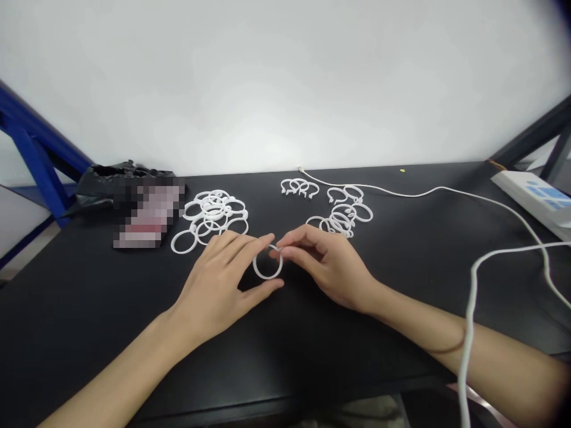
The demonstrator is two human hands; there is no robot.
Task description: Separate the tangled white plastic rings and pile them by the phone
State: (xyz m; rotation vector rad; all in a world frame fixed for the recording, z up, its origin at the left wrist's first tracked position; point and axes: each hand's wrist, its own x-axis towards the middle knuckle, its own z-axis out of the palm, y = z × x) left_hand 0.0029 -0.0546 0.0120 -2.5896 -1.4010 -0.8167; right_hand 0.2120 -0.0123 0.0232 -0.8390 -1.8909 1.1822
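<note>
A white plastic ring (pixel 267 273) stands between both hands above the black table (pixel 89 309). My left hand (pixel 223 279) curls around its left side, with fingers over the top and thumb under it. My right hand (pixel 325 261) pinches the ring's top right end between thumb and fingertips. A pile of closed white rings (pixel 212 217) lies just beyond my left hand. Another group of white rings (pixel 343 214), some with their ends apart, lies beyond my right hand.
A black bag (pixel 111 178) and a blurred-out object (pixel 147 217) sit at the far left. A white cable (pixel 468 309) runs across the right side and over my right forearm. A white power strip (pixel 535 199) lies at the right edge. Blue frame bars (pixel 40 160) stand left.
</note>
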